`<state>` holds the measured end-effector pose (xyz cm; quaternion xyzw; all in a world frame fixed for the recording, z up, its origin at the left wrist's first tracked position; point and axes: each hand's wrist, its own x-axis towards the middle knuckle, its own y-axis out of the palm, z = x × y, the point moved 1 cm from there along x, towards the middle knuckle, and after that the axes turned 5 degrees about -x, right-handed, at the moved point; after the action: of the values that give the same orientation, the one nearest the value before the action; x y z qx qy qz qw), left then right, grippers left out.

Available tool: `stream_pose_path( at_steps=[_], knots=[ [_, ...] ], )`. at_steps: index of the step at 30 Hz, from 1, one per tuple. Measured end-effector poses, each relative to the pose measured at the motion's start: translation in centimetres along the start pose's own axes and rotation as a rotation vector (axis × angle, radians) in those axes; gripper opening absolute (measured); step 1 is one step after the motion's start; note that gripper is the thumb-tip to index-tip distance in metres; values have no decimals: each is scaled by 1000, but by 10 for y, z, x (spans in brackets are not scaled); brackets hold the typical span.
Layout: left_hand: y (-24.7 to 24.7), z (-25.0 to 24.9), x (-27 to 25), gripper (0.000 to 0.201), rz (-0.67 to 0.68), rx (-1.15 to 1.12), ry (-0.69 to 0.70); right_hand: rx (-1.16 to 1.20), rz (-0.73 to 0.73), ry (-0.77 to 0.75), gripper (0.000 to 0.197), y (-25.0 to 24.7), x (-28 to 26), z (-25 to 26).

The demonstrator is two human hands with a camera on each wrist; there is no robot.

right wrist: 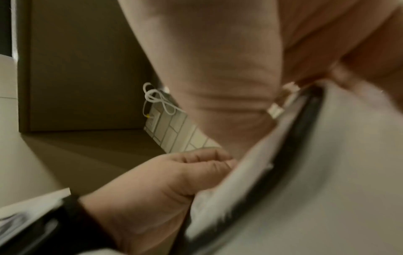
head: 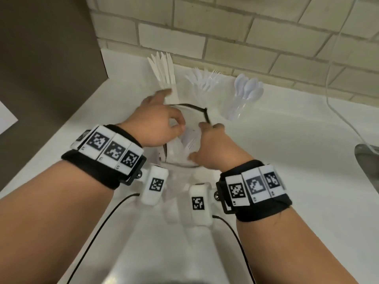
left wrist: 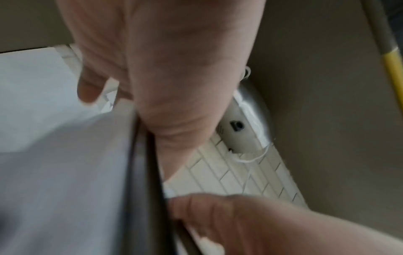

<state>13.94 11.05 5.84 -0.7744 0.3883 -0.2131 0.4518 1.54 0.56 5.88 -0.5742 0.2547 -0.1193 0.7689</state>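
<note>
A clear bag with a black zip rim point(head: 196, 108) stands on the white counter point(head: 287, 130) in the middle of the head view. White plastic cutlery point(head: 190, 140) shows inside it. My left hand point(head: 160, 124) pinches the bag's left edge at the mouth, with the index finger stretched out towards the back. My right hand point(head: 209, 144) grips the right edge. In the left wrist view the black rim point(left wrist: 144, 172) runs between my left hand point(left wrist: 174, 69) and my right hand point(left wrist: 240, 224). The right wrist view shows the black rim point(right wrist: 283, 146) under my right hand point(right wrist: 218, 69), blurred.
Behind the bag, against the tiled wall point(head: 225, 37), stand clear cups of white knives point(head: 164, 72), forks point(head: 205, 78) and spoons point(head: 248, 89). A brown cabinet side point(head: 41, 58) bounds the left. A white cable point(head: 336, 99) hangs at right above a metal sink edge point(head: 367, 160).
</note>
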Motion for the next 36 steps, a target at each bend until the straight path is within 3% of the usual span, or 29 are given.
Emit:
stream_pose_path(
  at_steps=[2, 4, 7, 9, 11, 12, 14, 15, 17, 18, 20, 21, 24, 27, 29, 32, 34, 36],
  knots=[
    [8, 6, 7, 56, 97, 82, -24, 48, 26, -99, 68, 8, 2, -1],
    [14, 14, 11, 67, 126, 53, -197, 125, 40, -121, 74, 9, 6, -11],
    [22, 20, 7, 66, 9, -245, -428, 151, -154, 43, 61, 7, 12, -33],
    [32, 20, 3, 71, -95, -492, -482, 185, -290, 141, 45, 2, 13, -34],
    [42, 18, 1, 68, -182, -702, -488, 234, -205, 160, 54, 1, 17, -30],
    [44, 15, 1, 57, -222, -831, -501, 309, -136, 141, 59, 4, 20, -27],
    [41, 7, 0, 36, -301, -1236, -549, 697, -118, 129, 58, 13, 23, -22],
    [38, 4, -1, 37, -305, -1496, -594, 988, -136, 176, 54, 14, 23, -21],
    [35, 10, -1, 51, -195, -1987, -629, 1536, -78, 294, 51, 18, 26, -25],
    [33, 14, -1, 55, -91, -2111, -623, 1712, -2, 337, 54, 22, 26, -27],
    [34, 16, -4, 51, 70, -2058, -622, 1812, 106, 377, 59, 23, 25, -33],
    [36, 17, -4, 42, 73, -1926, -615, 1745, 138, 347, 56, 23, 24, -34],
    [44, 15, -1, 35, -38, -1584, -604, 1132, 71, 256, 24, 18, 22, -31],
    [44, 10, 3, 38, 51, -1663, -583, 911, -26, 187, 28, 20, 30, -29],
    [39, 10, 3, 37, 54, -1728, -602, 916, -43, 176, 10, 21, 32, -25],
    [34, 21, 5, 32, -31, -1742, -690, 1290, 29, 285, 26, 18, 32, -32],
    [34, 33, 6, 32, -164, -1428, -657, 1480, 72, 301, 29, 16, 29, -38],
    [35, 41, 7, 39, -362, -769, -417, 1491, 82, 295, 34, 18, 28, -39]
  ],
)
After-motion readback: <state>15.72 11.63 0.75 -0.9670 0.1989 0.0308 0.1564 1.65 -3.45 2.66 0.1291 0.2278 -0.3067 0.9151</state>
